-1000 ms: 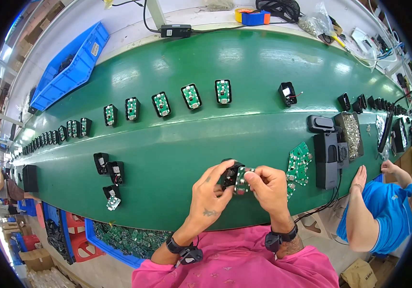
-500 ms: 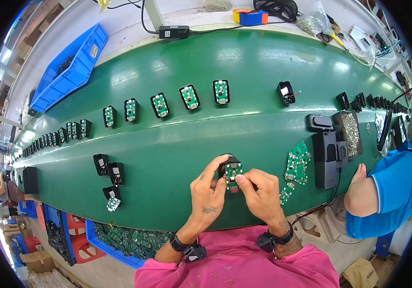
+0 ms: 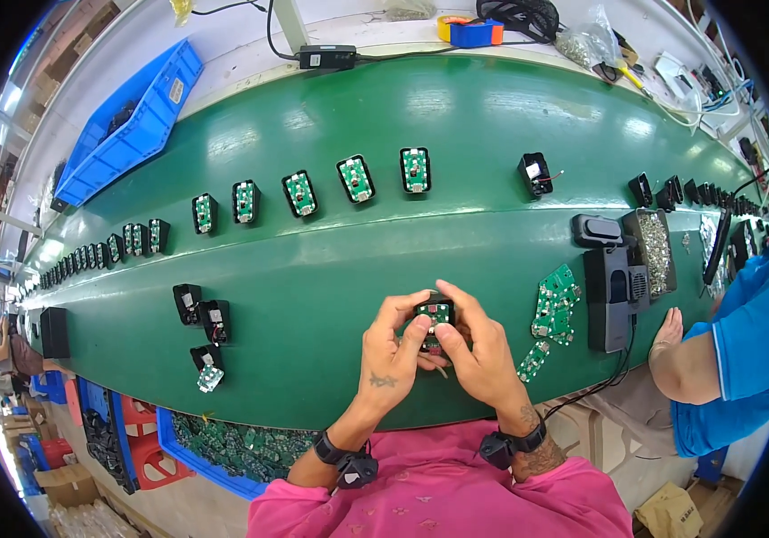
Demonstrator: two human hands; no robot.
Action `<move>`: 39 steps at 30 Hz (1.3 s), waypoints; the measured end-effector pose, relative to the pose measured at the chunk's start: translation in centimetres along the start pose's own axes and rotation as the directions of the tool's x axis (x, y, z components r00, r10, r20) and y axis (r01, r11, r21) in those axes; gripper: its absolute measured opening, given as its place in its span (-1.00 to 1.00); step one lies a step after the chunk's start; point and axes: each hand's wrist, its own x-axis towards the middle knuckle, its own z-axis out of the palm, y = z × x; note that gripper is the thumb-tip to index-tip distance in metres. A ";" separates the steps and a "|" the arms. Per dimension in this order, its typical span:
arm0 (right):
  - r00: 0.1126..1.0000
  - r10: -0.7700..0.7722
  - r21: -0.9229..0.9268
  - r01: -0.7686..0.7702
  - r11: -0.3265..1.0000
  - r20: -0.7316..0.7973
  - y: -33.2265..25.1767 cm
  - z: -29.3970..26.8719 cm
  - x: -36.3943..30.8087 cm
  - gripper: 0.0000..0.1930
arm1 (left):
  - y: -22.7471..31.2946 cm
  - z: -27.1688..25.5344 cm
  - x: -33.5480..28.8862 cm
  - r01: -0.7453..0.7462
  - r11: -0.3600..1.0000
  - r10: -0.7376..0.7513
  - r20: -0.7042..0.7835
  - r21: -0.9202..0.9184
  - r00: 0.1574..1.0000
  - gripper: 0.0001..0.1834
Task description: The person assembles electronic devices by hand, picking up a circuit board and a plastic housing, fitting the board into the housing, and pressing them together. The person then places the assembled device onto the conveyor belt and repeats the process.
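Observation:
Both hands are wrapped round a small black plastic case [image 3: 448, 299] with a green circuit board [image 3: 434, 314] in its open top. My left hand [image 3: 390, 351] grips the case's left side, thumb on the board. From the right, my right hand [image 3: 481, 354] closes round it, thumb also pressing on the board and forefinger reaching over the far end. Fingers hide the case's lower part. Left of my hands lie black cases [image 3: 216, 321], one with a tilted board [image 3: 211, 377]. Loose green boards [image 3: 555, 305] are piled to the right.
Cases fitted with boards [image 3: 355, 179] run in a row along the green bench [image 3: 313, 269]. A dark device [image 3: 609, 300] and a tray of small metal parts [image 3: 655, 251] stand right, near a person in a blue shirt [image 3: 752, 350]. Blue bins [image 3: 125, 125] flank the bench.
My right hand has wrapped round the case, its forefinger now over the far end. Both thumbs now lie on the board, which sits inside the case. The person at right has shifted slightly.

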 end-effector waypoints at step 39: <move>0.892 -0.026 -0.621 -0.293 0.727 -0.452 4.0 -8.5 -3.8 -0.51 | 1.6 12.0 19.7 -0.494 0.185 0.489 0.356 0.850 0.796 -0.17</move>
